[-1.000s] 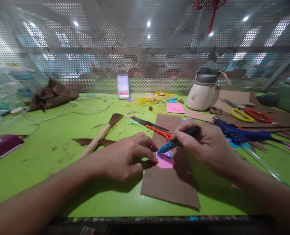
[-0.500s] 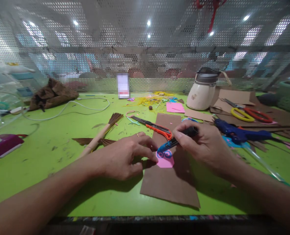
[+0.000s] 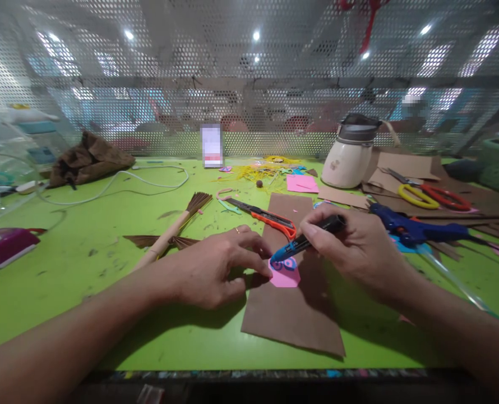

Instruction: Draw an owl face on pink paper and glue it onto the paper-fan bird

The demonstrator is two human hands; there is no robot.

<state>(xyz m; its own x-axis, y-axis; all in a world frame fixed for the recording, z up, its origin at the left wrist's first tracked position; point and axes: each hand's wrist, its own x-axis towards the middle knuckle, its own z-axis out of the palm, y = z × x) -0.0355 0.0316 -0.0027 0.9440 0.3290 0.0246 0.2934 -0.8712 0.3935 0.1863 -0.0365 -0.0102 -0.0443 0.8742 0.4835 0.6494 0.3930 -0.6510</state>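
Observation:
My right hand [image 3: 350, 244] grips a blue marker [image 3: 306, 241] with a black end, tilted so that its tip meets a small pink paper [image 3: 286, 279]. Two blue ringed shapes are drawn along the paper's upper part. The paper lies on a brown cardboard strip [image 3: 291, 322]. From the left, the fingertips of my left hand [image 3: 220, 266] press on the paper's edge, fingers bent and apart. Just above the paper, an orange-and-black box cutter [image 3: 270, 216] rests partly across the cardboard.
On the green table [image 3: 77, 252], a brown paper-and-stick piece [image 3: 163, 241] lies left of my hands. To the right are a blue glue gun [image 3: 417, 227], scissors [image 3: 426, 193] and a white jug [image 3: 348, 160]. Yellow shreds [image 3: 262, 171] and a phone [image 3: 211, 146] are farther back.
The marker's back end and my right hand have shifted slightly to the right, with the tip still at the paper's upper left. My left hand has hardly moved.

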